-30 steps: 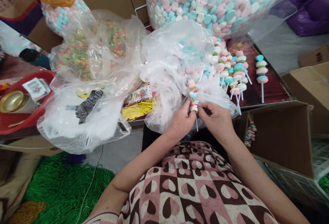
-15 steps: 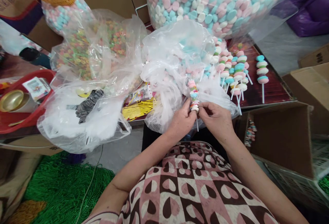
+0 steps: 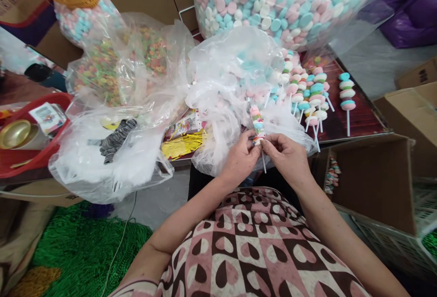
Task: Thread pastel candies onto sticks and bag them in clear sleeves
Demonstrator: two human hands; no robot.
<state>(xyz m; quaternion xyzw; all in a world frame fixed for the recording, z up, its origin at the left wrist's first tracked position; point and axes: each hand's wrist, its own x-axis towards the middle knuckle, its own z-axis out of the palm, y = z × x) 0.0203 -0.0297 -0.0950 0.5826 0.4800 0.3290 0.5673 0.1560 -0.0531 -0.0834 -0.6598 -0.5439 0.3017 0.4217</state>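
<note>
Both hands meet at the table's near edge around one candy skewer, a white stick with pink, blue and white discs inside a clear sleeve. My left hand pinches its lower end from the left. My right hand pinches the same spot from the right, fingers closed. The stick's bare end pokes out below my fingers. Just behind lies an open clear bag of loose pastel candies.
Several finished skewers lie on the dark tabletop to the right. A huge candy bag stands behind. An open cardboard box sits at the right, a red tray and more plastic bags at the left.
My two hands have drawn closer together at the skewer's lower end, and the skewer has tilted slightly. Everything else stays put.
</note>
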